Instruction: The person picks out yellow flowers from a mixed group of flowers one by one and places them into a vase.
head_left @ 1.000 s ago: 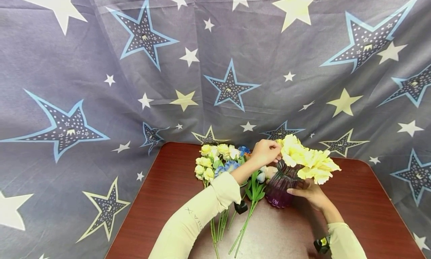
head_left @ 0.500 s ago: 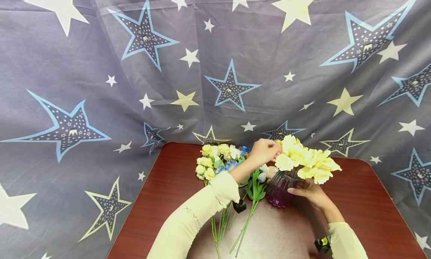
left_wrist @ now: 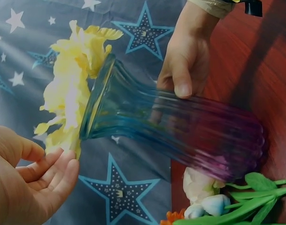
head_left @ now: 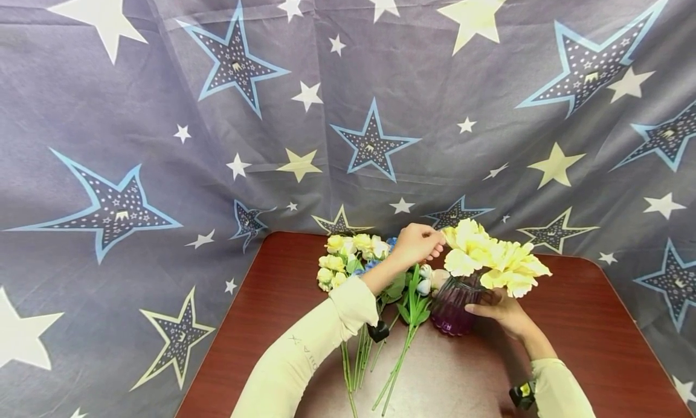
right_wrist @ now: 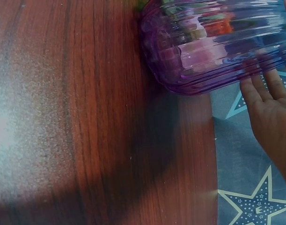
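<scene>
A ribbed glass vase (head_left: 455, 306), blue at the neck and purple at the base, stands on the table. Large yellow flowers (head_left: 497, 255) fill its mouth. My right hand (head_left: 502, 312) grips the vase from the right side, thumb on the near face and fingers round the far side; the right wrist view shows those fingers (right_wrist: 255, 86) against the glass. On the other side, my left hand (head_left: 418, 244) is raised beside the blooms. In the left wrist view its loosely bent fingertips (left_wrist: 68, 166) reach the edge of a yellow petal (left_wrist: 63, 140); a pinch is not plain.
Left of the vase, artificial flowers lie on the brown table (head_left: 261, 309): yellow roses (head_left: 331, 264), blue blooms and a stem with pale tulip-like buds (head_left: 424, 279). Their green stems (head_left: 394, 369) point to the near edge. A starry cloth (head_left: 370, 200) hangs behind.
A yellow petal at the left of the blooms has come down over the vase's rim. My left hand has since drawn slightly left. My right hand stays on the vase.
</scene>
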Tool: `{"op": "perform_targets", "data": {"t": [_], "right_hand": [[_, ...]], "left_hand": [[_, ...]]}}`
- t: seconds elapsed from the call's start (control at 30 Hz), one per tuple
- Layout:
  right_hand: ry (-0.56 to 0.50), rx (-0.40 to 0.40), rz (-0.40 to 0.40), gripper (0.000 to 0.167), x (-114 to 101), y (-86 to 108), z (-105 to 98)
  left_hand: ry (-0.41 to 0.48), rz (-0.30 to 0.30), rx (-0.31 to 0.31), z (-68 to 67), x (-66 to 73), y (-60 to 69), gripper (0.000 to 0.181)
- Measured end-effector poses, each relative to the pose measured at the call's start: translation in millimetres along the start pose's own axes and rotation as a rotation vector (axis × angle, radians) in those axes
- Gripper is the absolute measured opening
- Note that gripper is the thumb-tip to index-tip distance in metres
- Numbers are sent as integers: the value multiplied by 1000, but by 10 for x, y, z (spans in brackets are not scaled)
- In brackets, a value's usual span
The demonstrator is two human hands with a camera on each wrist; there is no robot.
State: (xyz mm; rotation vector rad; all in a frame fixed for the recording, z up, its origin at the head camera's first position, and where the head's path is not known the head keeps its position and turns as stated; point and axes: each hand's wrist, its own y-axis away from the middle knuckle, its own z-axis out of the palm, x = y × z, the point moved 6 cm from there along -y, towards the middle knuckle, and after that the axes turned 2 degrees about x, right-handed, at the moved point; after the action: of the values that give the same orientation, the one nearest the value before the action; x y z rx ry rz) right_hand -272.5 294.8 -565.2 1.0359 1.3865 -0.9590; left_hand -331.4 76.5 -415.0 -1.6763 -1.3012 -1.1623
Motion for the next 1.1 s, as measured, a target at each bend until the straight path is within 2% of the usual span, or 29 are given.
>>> {"op": "perform_targets", "data": {"t": [0.43, 0.7, 1.1], "right_hand": [[1, 19, 33, 29, -18, 11, 6], [3, 13, 24, 28, -25, 20, 23], [-7, 3, -22, 31, -21, -6, 6]], "left_hand": [[-86, -43, 16, -432, -60, 6, 26], [-32, -92, -18, -610, -149, 50, 25], [-145, -117, -35, -848, -286, 115, 24]]}}
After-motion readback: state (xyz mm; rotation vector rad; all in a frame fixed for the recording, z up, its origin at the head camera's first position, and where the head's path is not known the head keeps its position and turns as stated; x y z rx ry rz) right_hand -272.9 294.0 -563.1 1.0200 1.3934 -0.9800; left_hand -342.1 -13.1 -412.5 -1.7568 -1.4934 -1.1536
